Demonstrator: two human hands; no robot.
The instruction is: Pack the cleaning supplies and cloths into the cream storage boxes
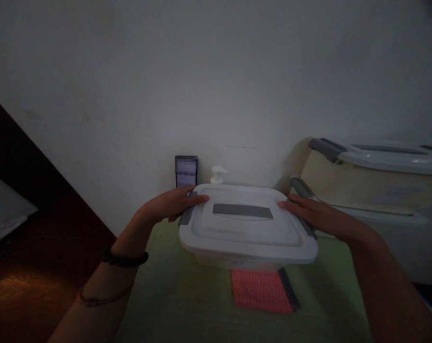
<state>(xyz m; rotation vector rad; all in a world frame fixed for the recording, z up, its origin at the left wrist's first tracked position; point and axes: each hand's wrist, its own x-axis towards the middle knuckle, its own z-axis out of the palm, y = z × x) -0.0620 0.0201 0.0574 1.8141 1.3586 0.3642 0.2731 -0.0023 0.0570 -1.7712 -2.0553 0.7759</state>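
Between my two hands is a lidded plastic storage box [244, 238], with a white lid, a grey strip on top and grey side latches. My left hand [176, 202] grips its left end, thumb on the lid and fingers down at the latch. At the right end my right hand [310, 214] holds it the same way, thumb over the lid's edge. Below the box's front edge, a red woven cloth [262, 291] with a dark border lies on the green tabletop [176, 295], partly covered from view by the box.
Behind the box, a phone [186, 172] leans against the wall beside a white pump bottle top [218, 174]. Two larger storage bins [376, 178] with grey latches are stacked at the right. Past the table's left side, a dark reddish floor [40, 286] shows.
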